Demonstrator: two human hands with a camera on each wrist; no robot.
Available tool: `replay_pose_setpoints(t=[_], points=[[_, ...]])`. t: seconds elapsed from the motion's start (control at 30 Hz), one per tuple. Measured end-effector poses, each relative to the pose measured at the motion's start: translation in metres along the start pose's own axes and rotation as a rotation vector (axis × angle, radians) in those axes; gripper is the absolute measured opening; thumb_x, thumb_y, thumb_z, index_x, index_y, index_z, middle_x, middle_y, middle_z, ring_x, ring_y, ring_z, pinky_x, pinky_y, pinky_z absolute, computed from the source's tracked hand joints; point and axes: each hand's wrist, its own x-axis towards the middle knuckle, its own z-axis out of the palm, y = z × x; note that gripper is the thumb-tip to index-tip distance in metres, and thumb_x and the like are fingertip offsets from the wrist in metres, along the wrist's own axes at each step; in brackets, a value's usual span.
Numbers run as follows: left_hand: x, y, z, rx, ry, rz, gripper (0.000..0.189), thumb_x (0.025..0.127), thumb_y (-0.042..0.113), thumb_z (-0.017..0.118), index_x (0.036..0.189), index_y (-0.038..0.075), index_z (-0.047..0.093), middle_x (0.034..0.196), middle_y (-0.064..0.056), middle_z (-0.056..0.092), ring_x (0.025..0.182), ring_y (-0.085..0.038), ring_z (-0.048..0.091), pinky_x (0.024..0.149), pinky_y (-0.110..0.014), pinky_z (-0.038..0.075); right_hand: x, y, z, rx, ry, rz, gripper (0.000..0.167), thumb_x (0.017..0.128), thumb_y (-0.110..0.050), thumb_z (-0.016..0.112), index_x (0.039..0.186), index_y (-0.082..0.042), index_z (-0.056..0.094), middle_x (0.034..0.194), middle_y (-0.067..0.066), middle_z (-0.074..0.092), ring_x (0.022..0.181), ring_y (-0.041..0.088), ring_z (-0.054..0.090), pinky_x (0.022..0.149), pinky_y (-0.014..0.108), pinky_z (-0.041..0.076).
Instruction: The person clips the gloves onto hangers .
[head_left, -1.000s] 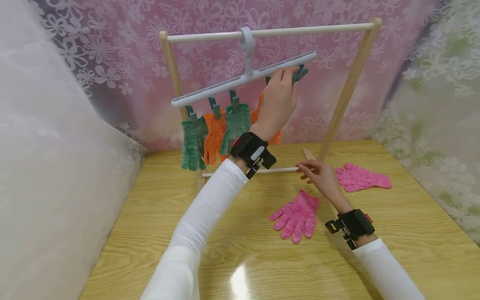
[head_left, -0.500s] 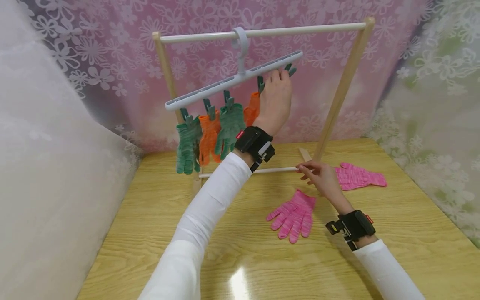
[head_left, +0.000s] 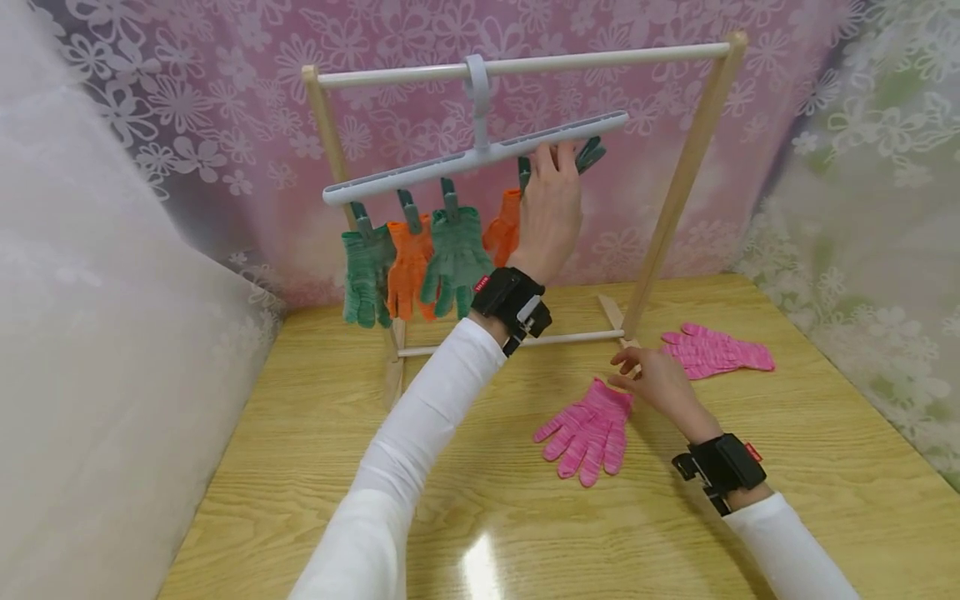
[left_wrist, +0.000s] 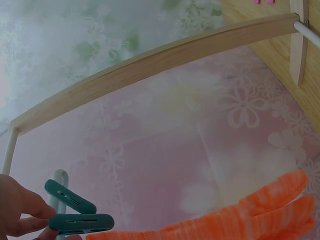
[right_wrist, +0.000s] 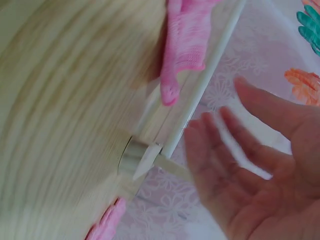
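My left hand is raised under the right half of a light grey clip hanger, its fingers pinching the end of a dark green clothespin. The hanger hooks over the rack's top rail and tilts, right end higher. From its other clothespins hang a green glove, an orange glove, a second green glove and an orange glove partly behind my left hand. My right hand hovers with loosely bent fingers and nothing in it, near the cuff of a pink glove on the table.
Another pink glove lies on the wooden table, to the right behind my right hand. A wooden rack with a white top rail and a low crossbar stands at the back. Floral cloths surround the table.
My right hand has drawn back from near the low crossbar, down and toward me. The hanger swings slightly and tilts less than before. My left hand stays at the clothespin.
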Motion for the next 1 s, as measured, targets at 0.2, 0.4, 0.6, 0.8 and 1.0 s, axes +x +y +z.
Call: replay_pose_setpoints(t=[0.2, 0.4, 0.6, 0.8, 1.0], points=[[-0.004, -0.002, 0.004, -0.071, 0.059, 0.002, 0.030, 0.107, 0.005, 0.046, 0.135, -0.001, 0.052, 0.127, -0.017, 0.049, 0.087, -0.017, 0.067, 0.065, -0.020, 0.055, -0.006, 0.003, 0.002, -0.097, -0.164, 0.085, 0.038, 0.088, -0.024, 0.080, 0.111, 0.004, 0.066, 0.090, 0.014, 0.068, 0.075, 0.023, 0.063, 0.062, 0.033, 0.048], [-0.009, -0.004, 0.008, -0.199, 0.106, -0.014, 0.026, 0.106, 0.010, 0.054, 0.129, 0.000, 0.057, 0.122, -0.015, 0.053, 0.095, -0.018, 0.068, 0.078, -0.021, 0.057, -0.006, 0.007, 0.011, -0.105, -0.217, 0.044, 0.037, 0.084, -0.026, 0.085, 0.102, 0.000, 0.065, 0.084, 0.009, 0.064, 0.075, 0.021, 0.059, 0.064, 0.033, 0.047], [-0.020, -0.002, 0.014, -0.257, 0.127, -0.042, 0.027, 0.105, 0.012, 0.057, 0.130, 0.001, 0.059, 0.125, -0.014, 0.054, 0.105, -0.020, 0.066, 0.089, -0.022, 0.054, -0.005, 0.008, 0.015, -0.107, -0.215, 0.060, 0.036, 0.082, -0.024, 0.086, 0.099, 0.001, 0.067, 0.082, 0.008, 0.063, 0.074, 0.021, 0.057, 0.065, 0.032, 0.045], [-0.030, 0.001, 0.020, -0.302, 0.141, -0.057, 0.033, 0.103, 0.009, 0.059, 0.135, -0.001, 0.054, 0.142, -0.018, 0.046, 0.130, -0.026, 0.053, 0.106, -0.025, 0.047, -0.002, 0.007, 0.016, -0.111, -0.221, 0.076, 0.037, 0.082, -0.025, 0.086, 0.099, 0.002, 0.067, 0.081, 0.007, 0.061, 0.074, 0.021, 0.054, 0.065, 0.032, 0.043], [-0.033, 0.006, 0.019, -0.345, 0.094, -0.098, 0.036, 0.106, 0.010, 0.054, 0.139, -0.001, 0.046, 0.146, -0.020, 0.047, 0.120, -0.028, 0.061, 0.094, -0.028, 0.055, -0.001, 0.007, 0.017, -0.112, -0.208, 0.053, 0.036, 0.082, -0.023, 0.086, 0.100, 0.002, 0.068, 0.082, 0.008, 0.062, 0.074, 0.021, 0.055, 0.064, 0.033, 0.044]])
